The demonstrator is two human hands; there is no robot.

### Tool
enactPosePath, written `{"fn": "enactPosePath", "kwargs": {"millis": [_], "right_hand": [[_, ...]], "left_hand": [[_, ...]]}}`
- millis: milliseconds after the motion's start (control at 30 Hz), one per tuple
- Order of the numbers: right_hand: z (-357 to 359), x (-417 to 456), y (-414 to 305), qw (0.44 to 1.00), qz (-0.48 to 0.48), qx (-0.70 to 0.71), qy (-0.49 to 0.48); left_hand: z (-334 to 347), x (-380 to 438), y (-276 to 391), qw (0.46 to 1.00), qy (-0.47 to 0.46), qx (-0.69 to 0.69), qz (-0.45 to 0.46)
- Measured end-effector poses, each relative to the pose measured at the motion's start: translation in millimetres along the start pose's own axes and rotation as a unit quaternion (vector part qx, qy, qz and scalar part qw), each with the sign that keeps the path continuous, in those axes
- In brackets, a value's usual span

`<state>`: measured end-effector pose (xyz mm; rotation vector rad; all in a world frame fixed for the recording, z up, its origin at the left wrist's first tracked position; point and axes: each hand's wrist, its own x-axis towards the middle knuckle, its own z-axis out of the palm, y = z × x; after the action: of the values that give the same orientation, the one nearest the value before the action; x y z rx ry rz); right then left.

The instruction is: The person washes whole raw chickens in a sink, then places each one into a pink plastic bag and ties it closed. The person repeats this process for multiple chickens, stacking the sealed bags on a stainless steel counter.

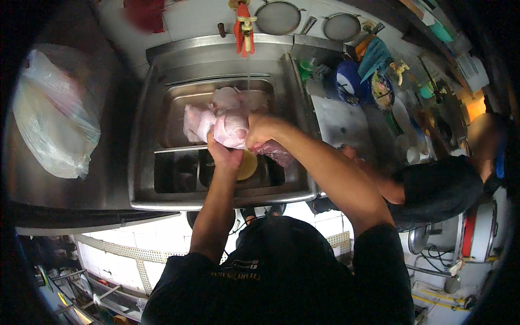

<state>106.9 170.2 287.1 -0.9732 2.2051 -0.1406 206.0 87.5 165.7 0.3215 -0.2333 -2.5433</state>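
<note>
My left hand (226, 154) supports a pale raw poultry piece (230, 129), likely chicken, from below over the steel sink. At its right side my right hand (262, 129) is closed on the same piece; its fingertips are partly hidden. Just below that hand lies a darker red, wrapped-looking mass (276, 153), and I cannot tell whether the hand holds it. More raw poultry (199, 122) sits in the steel basin behind and to the left. A thin stream of water falls from the tap (247, 30) onto the rear pieces. A round yellowish object (247, 165) shows beneath my hands.
A filled plastic bag (61, 122) rests on the left counter. Round strainers (278, 18) hang on the tiled wall. A blue bowl (349, 83) and other kitchenware stand at right, where a co-worker (438, 191) in black works close beside my right arm. The sink's front rim (223, 203) runs before me.
</note>
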Motion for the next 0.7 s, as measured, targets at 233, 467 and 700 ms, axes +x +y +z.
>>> {"fn": "enactPosePath", "kwargs": {"millis": [233, 467, 700], "right_hand": [[1.7, 32.2, 9.2, 0.993, -0.034, 0.116, 0.004], [-23.4, -21.8, -17.4, 0.995, -0.085, -0.018, 0.045], [0.4, -16.6, 6.5, 0.984, -0.054, 0.024, 0.169]], "left_hand": [[-5.3, 13.5, -6.4, 0.990, 0.044, 0.070, 0.114], [34.0, -7.4, -8.4, 0.945, 0.074, 0.153, 0.281], [59.4, -14.1, -17.0, 0.836, 0.044, 0.372, 0.400]]}}
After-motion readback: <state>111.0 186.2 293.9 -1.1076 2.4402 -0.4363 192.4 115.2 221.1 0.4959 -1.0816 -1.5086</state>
